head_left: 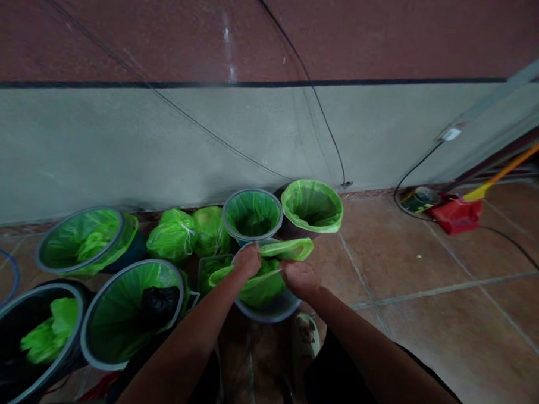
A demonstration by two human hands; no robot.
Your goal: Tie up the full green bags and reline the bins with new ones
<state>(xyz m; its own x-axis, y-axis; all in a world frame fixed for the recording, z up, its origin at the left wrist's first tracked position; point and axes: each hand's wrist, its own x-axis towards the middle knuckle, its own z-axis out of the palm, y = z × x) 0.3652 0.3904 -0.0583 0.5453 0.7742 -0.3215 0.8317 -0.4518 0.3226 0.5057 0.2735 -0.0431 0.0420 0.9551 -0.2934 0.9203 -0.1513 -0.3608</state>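
A bright green plastic bag (261, 288) hangs in a round bin (271, 314) near my feet, its upper edge raised and gathered between my hands. My left hand (248, 260) is closed on the bag's rim at the left. On the right side, my right hand (298, 277) also grips the rim, fingers pressed together. Some green material shows inside the bag between the hands. Just behind stand a round bin lined in green (252, 213) and another lined bin (311, 207).
Tied green bags (172, 236) sit left of the bins. Larger lined bins (133, 315) stand at the left, one holding a black bag (160, 304). A red dustpan (459, 215), a can (419, 199) and a cable (513, 241) lie at right. A wall (120, 142) runs behind.
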